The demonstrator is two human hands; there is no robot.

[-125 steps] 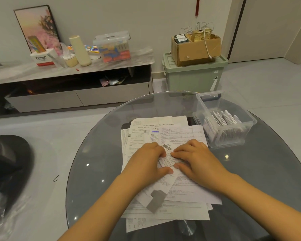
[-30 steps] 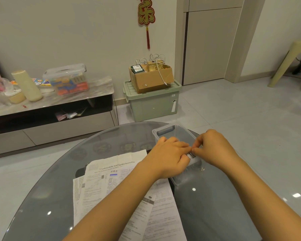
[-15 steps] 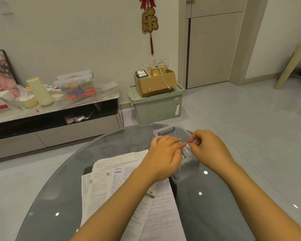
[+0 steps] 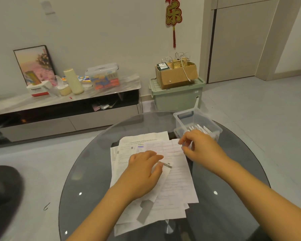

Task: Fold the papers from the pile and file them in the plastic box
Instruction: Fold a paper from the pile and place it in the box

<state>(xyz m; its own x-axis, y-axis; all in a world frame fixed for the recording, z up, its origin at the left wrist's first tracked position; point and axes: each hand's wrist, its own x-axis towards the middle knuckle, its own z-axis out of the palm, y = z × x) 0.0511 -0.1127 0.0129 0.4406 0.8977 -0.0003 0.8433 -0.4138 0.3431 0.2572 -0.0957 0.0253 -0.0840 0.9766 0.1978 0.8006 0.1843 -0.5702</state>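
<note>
Papers (image 4: 172,180) lying in loose, fanned pile on glass table (image 4: 233,171), just left of plastic box (image 4: 182,119). Folded slips standing inside box. L hand (image 4: 142,173) resting on pile, fingers relaxed, gripping nothing. R hand (image 4: 198,146) hovering at pile's top corner w/ fingers loosely curled, empty. Risk: grabbing several sheets at once, pile sliding on slick glass.

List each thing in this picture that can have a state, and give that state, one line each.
Plastic box: lidless, folded papers standing inside.
Pile: unfolded sheets, loosely stacked.
Left hand: on the pile, fingers relaxed.
Right hand: loosely curled, empty.
Green bin: lid on, carton atop.
</note>
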